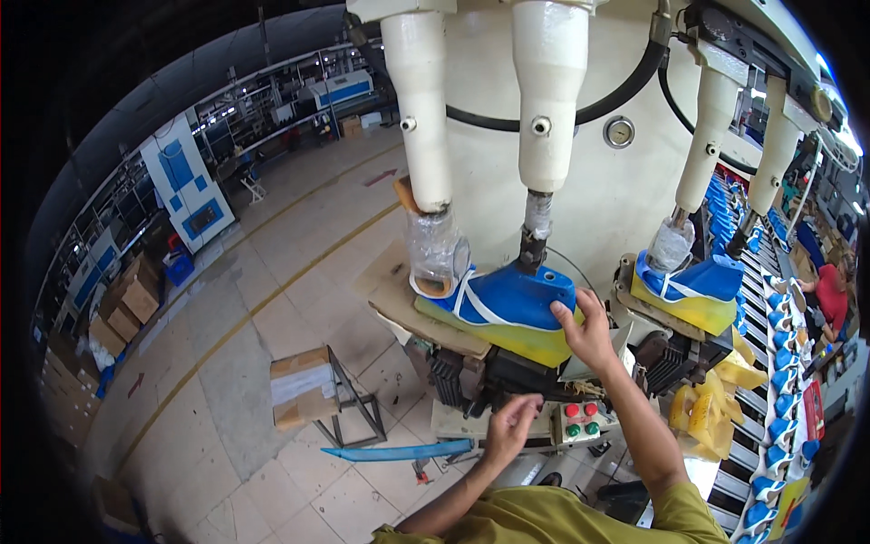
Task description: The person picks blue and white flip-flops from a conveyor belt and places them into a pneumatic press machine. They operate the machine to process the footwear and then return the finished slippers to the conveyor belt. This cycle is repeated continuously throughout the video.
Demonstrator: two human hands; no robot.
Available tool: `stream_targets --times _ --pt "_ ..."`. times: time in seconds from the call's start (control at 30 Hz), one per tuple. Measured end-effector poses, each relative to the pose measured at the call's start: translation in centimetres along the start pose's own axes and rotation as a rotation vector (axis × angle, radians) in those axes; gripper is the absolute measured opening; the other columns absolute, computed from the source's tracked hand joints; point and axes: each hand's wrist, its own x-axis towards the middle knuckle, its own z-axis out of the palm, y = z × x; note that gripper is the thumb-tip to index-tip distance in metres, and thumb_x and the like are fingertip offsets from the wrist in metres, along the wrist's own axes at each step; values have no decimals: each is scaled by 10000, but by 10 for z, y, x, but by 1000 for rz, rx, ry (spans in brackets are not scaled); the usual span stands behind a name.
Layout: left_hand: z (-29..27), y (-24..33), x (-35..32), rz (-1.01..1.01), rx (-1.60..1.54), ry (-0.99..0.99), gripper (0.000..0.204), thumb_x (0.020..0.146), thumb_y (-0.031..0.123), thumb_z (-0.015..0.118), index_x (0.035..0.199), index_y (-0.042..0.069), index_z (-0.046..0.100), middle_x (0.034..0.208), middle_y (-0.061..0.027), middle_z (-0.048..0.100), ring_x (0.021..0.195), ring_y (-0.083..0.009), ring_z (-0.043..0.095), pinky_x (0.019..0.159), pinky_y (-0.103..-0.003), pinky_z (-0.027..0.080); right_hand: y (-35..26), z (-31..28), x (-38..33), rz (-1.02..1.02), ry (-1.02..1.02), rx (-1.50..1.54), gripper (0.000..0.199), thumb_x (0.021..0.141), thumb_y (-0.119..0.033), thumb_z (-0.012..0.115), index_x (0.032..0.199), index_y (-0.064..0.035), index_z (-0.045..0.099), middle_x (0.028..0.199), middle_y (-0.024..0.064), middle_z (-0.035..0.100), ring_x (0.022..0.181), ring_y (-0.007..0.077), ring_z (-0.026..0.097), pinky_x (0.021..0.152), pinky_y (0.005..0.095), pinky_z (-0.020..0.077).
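Note:
A blue shoe last [517, 295] with white sandal straps [478, 304] around it rests in a yellow pad [535, 343] on the left press station. Two cream press rams [544, 109] come down on it, one at the toe, one near the ankle. My right hand [589, 334] grips the heel end of this last, its thumb on the near side. Lower down, in front of the machine's dark base, my left hand [511, 433] is closed with curled fingers; whatever is in them is hidden.
To the right, a second blue last [702, 279] sits under its own rams. Below is a box with red and green buttons [580, 421]. A roller conveyor [770, 399] carries several strapped lasts. A cardboard-topped stand [304, 385] is at left. A person in red [831, 299] works far right.

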Motion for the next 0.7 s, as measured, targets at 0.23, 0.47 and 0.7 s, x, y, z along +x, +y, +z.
stream_targets --times 0.23,0.47,0.7 --pt "14 -71 -21 1 335 -549 258 992 168 572 1148 -17 660 1155 -114 657 1077 -211 621 928 -311 485 -14 -3 -4 54 32 -109 344 904 -346 677 1074 -48 687 1097 142 678 1042 312 618 920 399 405" --pt "9 -199 -53 44 626 -886 480 947 206 542 1360 -36 504 1525 -214 371 1229 -406 542 1046 -416 438 -24 5 -2 64 111 -126 333 855 -357 714 987 -52 704 900 137 680 900 315 639 870 428 430" --pt "65 -252 -51 77 850 -1017 807 850 106 550 1546 10 153 1644 -145 69 1235 -501 487 1042 -507 424 -13 -10 1 110 18 -107 388 859 -393 714 1002 -32 716 932 165 701 882 341 671 806 422 516"
